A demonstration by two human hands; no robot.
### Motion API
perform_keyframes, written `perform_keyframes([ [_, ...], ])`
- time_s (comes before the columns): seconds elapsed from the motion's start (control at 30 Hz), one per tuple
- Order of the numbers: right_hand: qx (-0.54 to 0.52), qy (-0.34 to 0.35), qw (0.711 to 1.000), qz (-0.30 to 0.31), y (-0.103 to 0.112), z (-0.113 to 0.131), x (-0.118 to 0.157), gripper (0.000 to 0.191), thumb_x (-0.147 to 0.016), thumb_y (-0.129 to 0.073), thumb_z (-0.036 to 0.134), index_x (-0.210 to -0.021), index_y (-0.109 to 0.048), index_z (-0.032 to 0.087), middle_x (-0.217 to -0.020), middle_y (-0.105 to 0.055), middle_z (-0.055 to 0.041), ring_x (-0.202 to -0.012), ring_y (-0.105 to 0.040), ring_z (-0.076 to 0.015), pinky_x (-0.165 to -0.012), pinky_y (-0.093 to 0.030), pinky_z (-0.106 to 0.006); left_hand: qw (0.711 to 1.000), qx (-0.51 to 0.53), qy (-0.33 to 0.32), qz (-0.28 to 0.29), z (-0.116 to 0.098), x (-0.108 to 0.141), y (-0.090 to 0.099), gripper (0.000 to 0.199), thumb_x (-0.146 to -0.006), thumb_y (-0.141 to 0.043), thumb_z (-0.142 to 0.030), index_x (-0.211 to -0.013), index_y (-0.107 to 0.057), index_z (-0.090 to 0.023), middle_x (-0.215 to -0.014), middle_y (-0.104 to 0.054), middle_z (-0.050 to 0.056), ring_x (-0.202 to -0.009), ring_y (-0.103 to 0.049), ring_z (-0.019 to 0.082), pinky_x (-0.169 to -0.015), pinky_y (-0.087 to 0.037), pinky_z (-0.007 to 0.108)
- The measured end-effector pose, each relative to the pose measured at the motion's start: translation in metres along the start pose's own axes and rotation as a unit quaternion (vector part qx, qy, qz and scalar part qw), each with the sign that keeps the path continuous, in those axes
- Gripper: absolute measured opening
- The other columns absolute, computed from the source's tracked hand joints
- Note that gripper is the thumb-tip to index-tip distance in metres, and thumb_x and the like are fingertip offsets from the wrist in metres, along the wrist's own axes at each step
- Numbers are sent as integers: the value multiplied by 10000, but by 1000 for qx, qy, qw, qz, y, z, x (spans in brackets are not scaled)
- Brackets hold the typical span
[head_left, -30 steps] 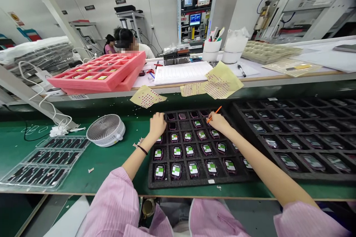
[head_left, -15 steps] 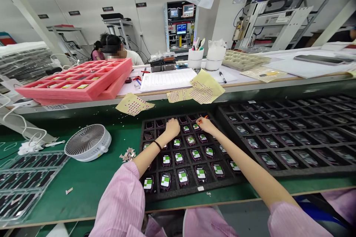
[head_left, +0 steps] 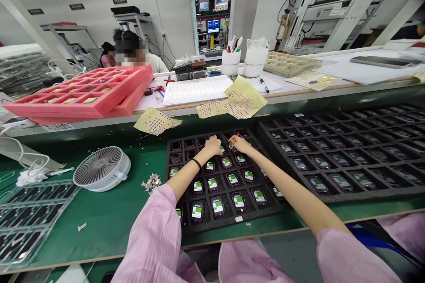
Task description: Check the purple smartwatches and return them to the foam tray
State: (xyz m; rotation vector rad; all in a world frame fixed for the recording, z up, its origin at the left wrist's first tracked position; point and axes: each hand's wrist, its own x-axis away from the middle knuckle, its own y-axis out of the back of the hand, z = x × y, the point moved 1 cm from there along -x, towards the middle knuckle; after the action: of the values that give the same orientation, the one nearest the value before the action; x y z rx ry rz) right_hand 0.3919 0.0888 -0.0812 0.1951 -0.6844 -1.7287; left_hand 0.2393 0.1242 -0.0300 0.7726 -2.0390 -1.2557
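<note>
A black foam tray [head_left: 212, 225] in front of me holds several watch-like units, such as this watch-face module [head_left: 238, 201], many showing green-and-white screens. My left hand [head_left: 211, 146] is over the far middle cells, its fingers curled together; what they hold, if anything, is hidden. Just to its right, my right hand [head_left: 239, 145] pinches a thin orange tool [head_left: 236, 136] over a far-row cell. The tool's lower end is hidden by the fingers, so its exact kind does not show.
A second black tray [head_left: 327, 201] of dark units lies at the right. To the left are a white fan [head_left: 102, 169], a pile of small pieces [head_left: 152, 182] and a clear plastic tray [head_left: 25, 254]. Pink foam trays [head_left: 99, 110] sit on the shelf; yellow dotted sheets [head_left: 244, 99] hang from its edge.
My left hand has moved slightly right, closer to my right hand. The right hand has shifted a little left, and the orange tool stands more upright. The view has tilted slightly.
</note>
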Motion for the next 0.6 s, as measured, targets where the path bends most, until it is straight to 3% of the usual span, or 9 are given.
perform_keyframes([
  [0.1,-45,17,999,-26,5,6,7,160,-967,-474,216,-1034,-593,132,-763,-635,-23,-549,-583,-95,-514,-487,-221,996,84,-5,-25,6,4,2,483,-540,-816,-147,-967,-592,-131,-1220,-547,153,-1227,-473,350,-1000,-418,450],
  [0.2,-114,46,992,-41,12,18,20,183,-976,-376,182,-998,-554,147,-545,-536,36,-389,-496,-80,-383,-369,-181,980,193,-13,-42,15,15,7,492,-630,-763,-133,-1064,-531,-132,-1074,-621,111,-1059,-593,255,-867,-497,367],
  [0.3,-192,78,978,-14,19,36,38,160,-960,-409,252,-994,-538,164,-569,-560,21,-428,-563,-106,-378,-387,-189,952,304,-19,-38,26,35,17,459,-767,-645,-108,-1183,-451,-133,-913,-656,65,-821,-651,158,-682,-511,274],
  [0.4,-245,103,963,36,22,54,57,193,-877,-565,304,-1017,-556,172,-682,-623,-17,-538,-640,-141,-414,-439,-211,919,392,-23,-41,37,63,31,431,-850,-579,-149,-1251,-422,-153,-928,-657,70,-793,-659,122,-650,-492,233],
  [0.53,-321,152,926,125,15,74,78,392,-691,-764,296,-1017,-572,192,-843,-657,-21,-619,-669,-150,-452,-472,-224,836,546,-33,-39,48,96,44,439,-820,-652,-266,-1227,-502,-199,-969,-651,52,-781,-661,107,-622,-476,197],
  [0.6,-339,171,914,141,9,81,83,419,-656,-792,313,-994,-577,192,-824,-645,-4,-585,-659,-137,-424,-448,-212,825,560,-48,-59,49,106,47,435,-787,-684,-263,-1191,-532,-208,-949,-645,31,-737,-659,101,-563,-454,172],
])
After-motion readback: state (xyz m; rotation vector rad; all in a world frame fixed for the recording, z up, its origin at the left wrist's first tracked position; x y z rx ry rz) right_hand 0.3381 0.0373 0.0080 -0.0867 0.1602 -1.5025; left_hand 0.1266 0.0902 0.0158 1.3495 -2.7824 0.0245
